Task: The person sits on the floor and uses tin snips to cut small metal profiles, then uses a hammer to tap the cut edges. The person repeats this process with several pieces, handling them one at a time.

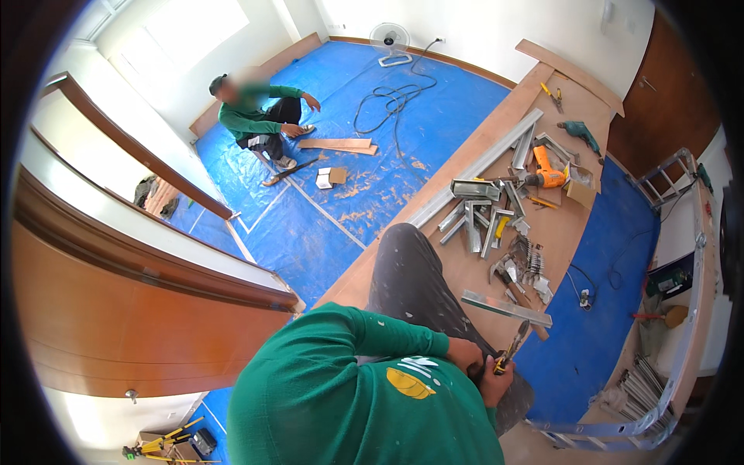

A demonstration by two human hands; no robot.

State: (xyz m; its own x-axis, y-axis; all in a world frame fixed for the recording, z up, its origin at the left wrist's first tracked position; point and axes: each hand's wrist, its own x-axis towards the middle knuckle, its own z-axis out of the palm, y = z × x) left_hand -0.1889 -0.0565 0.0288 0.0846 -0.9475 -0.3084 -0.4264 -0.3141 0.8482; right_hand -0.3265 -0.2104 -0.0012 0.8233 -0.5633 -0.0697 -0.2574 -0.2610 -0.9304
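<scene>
My right hand (494, 385) is wrapped round the yellow-and-black handles of a pair of snips (511, 346), whose metal jaws point up and away from me. Close beside it, my left hand (464, 354) is curled in front of my body, over my dark trousers. Its fingertips are hidden, so what it grips, if anything, does not show. Just beyond the snips, a length of metal channel (505, 307) lies across the plywood sheet (434, 267). A hammer (505, 273) and a heap of small metal brackets (528, 256) lie farther along the plywood.
Cut metal channels (474, 225), an orange power drill (549, 172) and a green drill (581, 135) lie on the plywood. A co-worker (260, 116) squats on the blue sheeting (333, 85) at far left. A ladder (673, 387) rests at right; a fan (390, 39) stands far back.
</scene>
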